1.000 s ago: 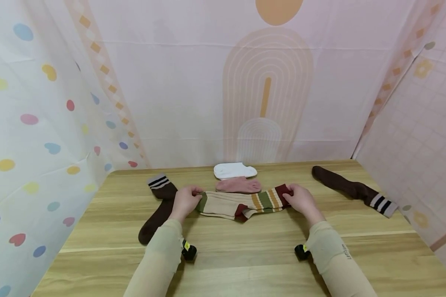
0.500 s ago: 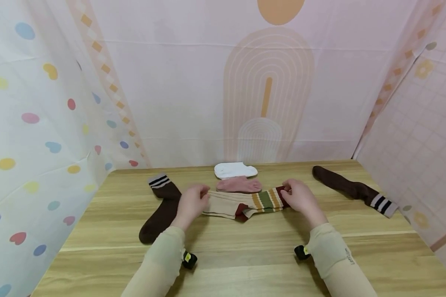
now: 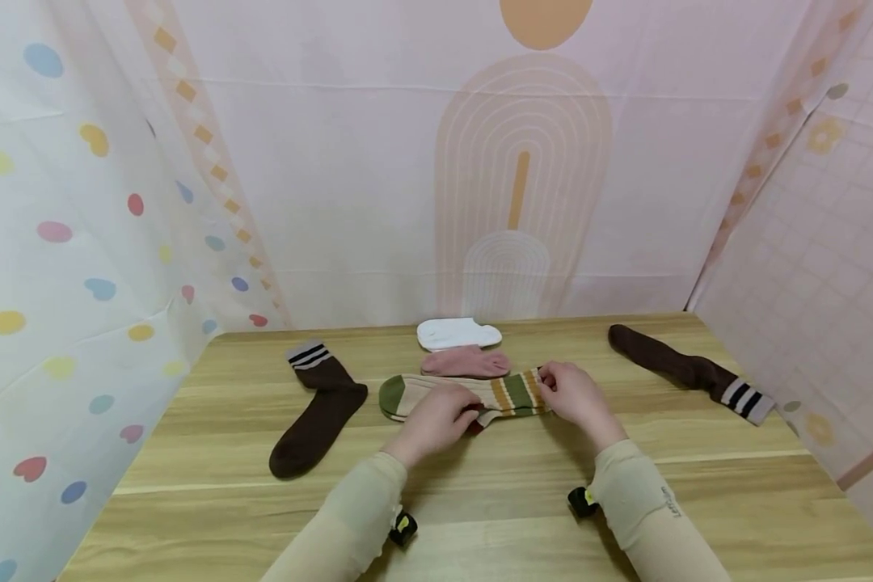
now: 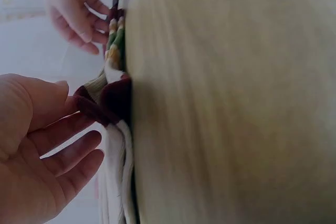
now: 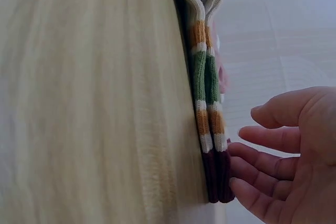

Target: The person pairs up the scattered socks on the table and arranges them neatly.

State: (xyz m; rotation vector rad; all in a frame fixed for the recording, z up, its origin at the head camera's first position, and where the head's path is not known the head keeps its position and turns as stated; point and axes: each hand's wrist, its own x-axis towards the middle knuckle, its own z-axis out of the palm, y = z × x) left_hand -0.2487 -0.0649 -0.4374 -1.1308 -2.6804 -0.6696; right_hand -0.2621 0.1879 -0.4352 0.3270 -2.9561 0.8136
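Note:
Two cream striped socks (image 3: pixel 520 394) lie one on the other across the table, green toes to the left and dark red cuffs to the right. My left hand (image 3: pixel 435 424) has come to their middle; in the left wrist view its thumb and index finger pinch the dark red heel (image 4: pixel 94 107) of the upper sock, slightly raised. Over the cuff end is my right hand (image 3: pixel 573 396). The right wrist view shows its fingers (image 5: pixel 262 163) loosely bent, their tips against the cuffs (image 5: pixel 218 174), with the thumb apart.
Just behind the striped socks lies a pink sock (image 3: pixel 466 362), and behind that a white ankle sock (image 3: pixel 458 333). One brown sock (image 3: pixel 320 420) is at the left, another (image 3: pixel 676 364) at the right. Patterned cloth (image 3: pixel 349 202) hangs along the table's back edge.
My left hand has let go of the green toes, moved right and taken hold of the heel. My right hand has stayed by the cuffs, shifting slightly.

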